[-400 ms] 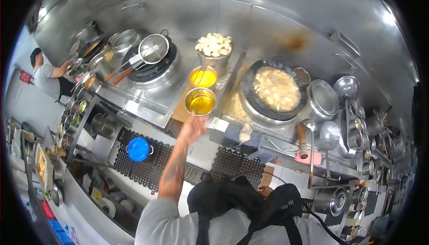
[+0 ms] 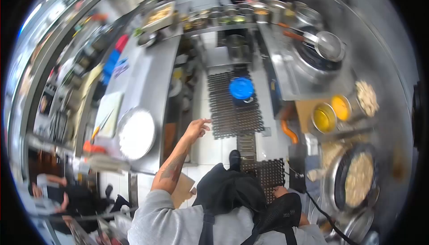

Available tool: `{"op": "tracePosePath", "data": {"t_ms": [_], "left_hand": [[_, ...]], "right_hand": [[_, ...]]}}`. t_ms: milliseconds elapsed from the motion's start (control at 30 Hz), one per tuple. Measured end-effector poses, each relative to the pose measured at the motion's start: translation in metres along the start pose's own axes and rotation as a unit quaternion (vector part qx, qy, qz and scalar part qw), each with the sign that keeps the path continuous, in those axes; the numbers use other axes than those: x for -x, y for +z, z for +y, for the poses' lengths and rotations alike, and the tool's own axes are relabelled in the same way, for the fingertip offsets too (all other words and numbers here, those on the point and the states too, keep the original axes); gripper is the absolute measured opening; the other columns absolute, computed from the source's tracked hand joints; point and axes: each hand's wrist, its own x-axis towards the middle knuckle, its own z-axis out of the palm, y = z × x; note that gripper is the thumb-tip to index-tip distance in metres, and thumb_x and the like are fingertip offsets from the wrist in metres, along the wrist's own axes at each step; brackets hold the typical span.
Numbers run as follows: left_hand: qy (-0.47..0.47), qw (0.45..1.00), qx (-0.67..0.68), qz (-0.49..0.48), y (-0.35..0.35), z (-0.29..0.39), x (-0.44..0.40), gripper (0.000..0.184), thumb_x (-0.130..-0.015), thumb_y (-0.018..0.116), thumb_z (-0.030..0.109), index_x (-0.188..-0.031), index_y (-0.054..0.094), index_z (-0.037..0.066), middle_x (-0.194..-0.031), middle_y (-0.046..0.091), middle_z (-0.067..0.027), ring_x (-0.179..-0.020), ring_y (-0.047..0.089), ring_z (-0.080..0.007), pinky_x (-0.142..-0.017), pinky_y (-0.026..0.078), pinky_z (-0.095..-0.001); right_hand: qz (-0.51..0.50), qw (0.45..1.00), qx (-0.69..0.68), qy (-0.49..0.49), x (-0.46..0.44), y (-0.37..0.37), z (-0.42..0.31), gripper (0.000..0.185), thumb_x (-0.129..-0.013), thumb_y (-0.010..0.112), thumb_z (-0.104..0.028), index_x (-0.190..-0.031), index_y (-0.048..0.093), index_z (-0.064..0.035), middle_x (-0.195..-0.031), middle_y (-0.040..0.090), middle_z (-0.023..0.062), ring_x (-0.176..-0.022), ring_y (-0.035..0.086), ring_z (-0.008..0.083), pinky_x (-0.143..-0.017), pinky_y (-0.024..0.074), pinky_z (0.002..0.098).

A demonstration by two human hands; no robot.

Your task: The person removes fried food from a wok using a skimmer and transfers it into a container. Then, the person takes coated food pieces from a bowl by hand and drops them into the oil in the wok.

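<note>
Head view, left hand (image 2: 197,129) loosely spread, right hand (image 2: 280,192) unclear, blue-lidded container (image 2: 241,88) on mat (image 2: 222,119)

Black mats (image 2: 237,119), patterned with rows of small holes, contrast with white floor tiles (image 2: 205,151) and a bright blue lid (image 2: 241,88). The tabletop (image 2: 147,79) is silvery grey, its cutting board (image 2: 110,115) white, the knife handle (image 2: 95,133) orange. One pot's liquid (image 2: 321,121) is golden yellow (the next pot's liquid (image 2: 340,108) more orange), and the wok (image 2: 340,173) is black around pale tan food (image 2: 359,178).
</note>
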Motion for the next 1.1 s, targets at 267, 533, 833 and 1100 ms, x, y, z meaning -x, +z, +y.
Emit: {"op": "tracePosePath", "data": {"t_ms": [267,533,833,1100], "left_hand": [[0.071,0.990,0.074,0.101,-0.050,-0.041,0.092,0.032,-0.097,0.049,0.031,-0.110,0.062,0.004,-0.072,0.061,-0.0046,-0.048,0.040,-0.0062,-0.044,0.032,-0.0206],[0.096,0.956,0.196,0.197,-0.117,-0.093,0.159,0.034,-0.097,0.048,0.032,-0.115,0.059,0.005,-0.076,0.063,-0.0068,-0.048,0.041,-0.0055,-0.042,0.031,-0.0209],[0.103,0.871,0.468,0.113,-0.133,-0.105,0.118,0.053,-0.093,0.042,0.000,-0.142,0.023,0.006,-0.137,0.046,-0.0158,-0.112,0.058,-0.0266,-0.090,0.049,-0.0350],[0.229,0.733,0.573,0.286,-0.150,-0.097,0.079,0.050,-0.085,0.048,0.003,-0.133,0.037,0.010,-0.148,0.034,-0.0062,-0.132,0.037,-0.0209,-0.092,0.036,-0.0414]], "right_hand": [[0.010,0.984,-0.118,-0.134,-0.176,-0.061,-0.065,0.038,-0.085,0.061,-0.018,-0.118,0.054,0.0009,-0.074,0.064,0.0098,-0.063,0.064,0.0168,-0.051,0.0510,0.0306],[-0.097,0.929,0.239,-0.265,-0.212,-0.089,-0.239,0.041,-0.083,0.063,-0.021,-0.116,0.057,0.0013,-0.081,0.067,0.0119,-0.064,0.066,0.0205,-0.054,0.0544,0.0345],[0.000,0.879,0.334,-0.341,-0.193,-0.172,-0.460,0.038,-0.076,0.066,-0.022,-0.108,0.065,-0.0015,-0.095,0.067,0.0207,-0.089,0.066,0.0339,-0.083,0.0508,0.0398],[0.028,0.766,0.446,-0.461,-0.267,-0.239,-0.669,0.042,-0.075,0.068,-0.032,-0.109,0.065,-0.0070,-0.100,0.065,0.0228,-0.098,0.062,0.0367,-0.085,0.0494,0.0437]]}}
